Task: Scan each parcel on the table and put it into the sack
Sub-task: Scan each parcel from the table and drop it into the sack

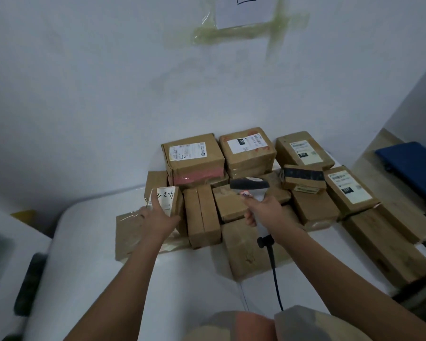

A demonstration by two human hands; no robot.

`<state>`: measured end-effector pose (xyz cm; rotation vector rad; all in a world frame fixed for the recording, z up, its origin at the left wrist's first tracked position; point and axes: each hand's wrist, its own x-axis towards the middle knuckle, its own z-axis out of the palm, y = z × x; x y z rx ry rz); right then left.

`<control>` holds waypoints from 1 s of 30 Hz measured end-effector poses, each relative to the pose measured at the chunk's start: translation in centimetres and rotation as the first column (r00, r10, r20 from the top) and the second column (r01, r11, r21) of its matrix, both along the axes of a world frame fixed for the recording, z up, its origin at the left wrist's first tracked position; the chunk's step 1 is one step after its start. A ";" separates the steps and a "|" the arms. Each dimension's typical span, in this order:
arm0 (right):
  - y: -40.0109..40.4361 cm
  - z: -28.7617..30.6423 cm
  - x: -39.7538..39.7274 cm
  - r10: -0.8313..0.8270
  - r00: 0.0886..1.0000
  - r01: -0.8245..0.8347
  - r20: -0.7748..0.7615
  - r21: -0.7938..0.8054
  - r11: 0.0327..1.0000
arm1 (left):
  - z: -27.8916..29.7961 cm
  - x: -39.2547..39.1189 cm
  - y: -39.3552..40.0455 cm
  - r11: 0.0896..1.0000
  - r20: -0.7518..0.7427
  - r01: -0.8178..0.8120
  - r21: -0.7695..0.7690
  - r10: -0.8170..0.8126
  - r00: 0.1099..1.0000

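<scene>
Several brown cardboard parcels lie piled on the white table (89, 254) against the wall. My left hand (158, 216) grips a small parcel with a handwritten white label (166, 199) at the pile's left edge. My right hand (262, 209) holds a grey handheld scanner (250, 187) by its handle, with its head pointing left toward that parcel. The scanner's black cable (276, 279) runs down toward me. No sack shows clearly in view.
Larger labelled boxes (194, 156) stack at the back by the wall. A long flat box (389, 244) lies at the right. A blue object (413, 166) sits on a wooden surface at far right. Something dark and blurred (30, 284) is at the left.
</scene>
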<state>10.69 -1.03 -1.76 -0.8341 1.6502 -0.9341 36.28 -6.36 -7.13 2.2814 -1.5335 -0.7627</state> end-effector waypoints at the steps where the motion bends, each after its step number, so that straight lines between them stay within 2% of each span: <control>1: -0.1 -0.2 -0.2 -0.023 1.000 0.023 -0.003 0.004 1.000 | 0.3 -0.1 -0.2 0.999 0.006 0.015 -0.051 -0.014 1.000; 4: 0.1 -0.7 -1.2 -0.103 0.995 0.103 0.015 0.011 0.995 | 1.3 -1.2 -0.3 0.983 0.072 0.080 -0.163 -0.069 0.995; 8: 0.4 -1.2 -2.8 -0.168 0.984 0.167 0.056 0.027 0.986 | 2.2 -3.3 0.1 0.943 0.270 0.143 -0.300 -0.060 0.961; 10: 0.6 -1.5 -3.4 -0.215 0.973 0.211 0.085 0.052 0.976 | 2.3 -4.8 0.3 0.910 0.236 0.215 -0.354 -0.135 0.962; 12: 0.9 -1.8 -3.9 -0.251 0.964 0.245 0.086 0.068 0.967 | 2.0 -6.5 0.5 0.858 0.188 0.356 -0.370 -0.306 0.933; 15: 1.5 -2.5 -4.6 -0.283 0.957 0.278 0.068 0.075 0.958 | 1.2 -9.3 1.2 0.740 0.238 0.629 -0.238 -0.583 0.777; 18: 2.5 -2.6 -5.6 -0.286 0.956 0.282 0.061 0.063 0.957 | 0.0 -11.4 1.7 0.616 0.162 0.786 -0.060 -0.771 0.616; 23: 4.2 -2.7 -7.4 -0.287 0.958 0.286 0.015 0.061 0.956 | -1.8 -14.1 1.7 0.282 0.149 0.941 0.184 -0.955 0.257; 25: 4.7 -2.7 -8.0 -0.273 0.962 0.272 0.006 0.077 0.959 | -2.2 -14.6 1.7 0.203 0.173 0.959 0.199 -0.970 0.170; 26: 5.0 -2.7 -8.2 -0.262 0.965 0.260 0.005 0.087 0.962 | -2.4 -14.8 1.6 0.208 0.207 0.961 0.182 -0.964 0.169; 27: 5.2 -2.7 -8.4 -0.247 0.969 0.245 0.004 0.098 0.964 | -2.6 -14.8 1.7 0.245 0.239 0.959 0.144 -0.949 0.207; 30: 5.3 -2.1 -8.8 -0.167 0.985 0.170 -0.037 0.125 0.977 | -3.5 -14.7 1.7 0.482 0.191 0.876 -0.035 -0.857 0.479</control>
